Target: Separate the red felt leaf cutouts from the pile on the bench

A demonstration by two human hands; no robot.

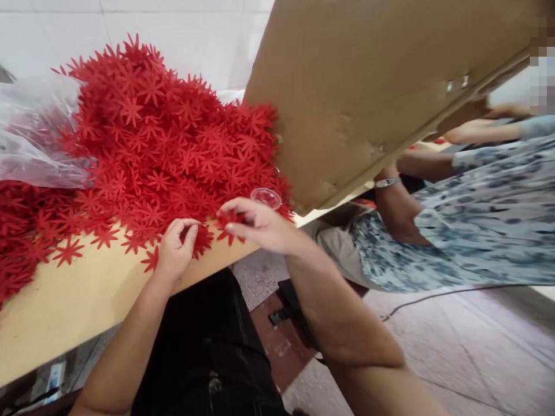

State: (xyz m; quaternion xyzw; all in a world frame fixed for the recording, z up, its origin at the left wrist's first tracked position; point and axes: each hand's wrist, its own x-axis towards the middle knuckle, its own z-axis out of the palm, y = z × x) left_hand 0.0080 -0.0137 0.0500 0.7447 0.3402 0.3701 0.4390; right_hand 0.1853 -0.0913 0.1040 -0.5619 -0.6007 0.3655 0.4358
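A large heap of red flower-shaped pieces covers the back of the pale wooden table. At the table's front edge, my right hand pinches a red flower piece between thumb and fingers. To its left is my left hand, thumb and fingertips brought together beside the front of the heap; whatever they hold, if anything, is too small to make out. Just behind my right hand, a small clear round dish rests against the red pieces.
Clear plastic bag on the heap's left. A large brown cardboard panel rises at the right. Beyond it sits a person in a patterned top, forearms at the table. A dark cable crosses the right side.
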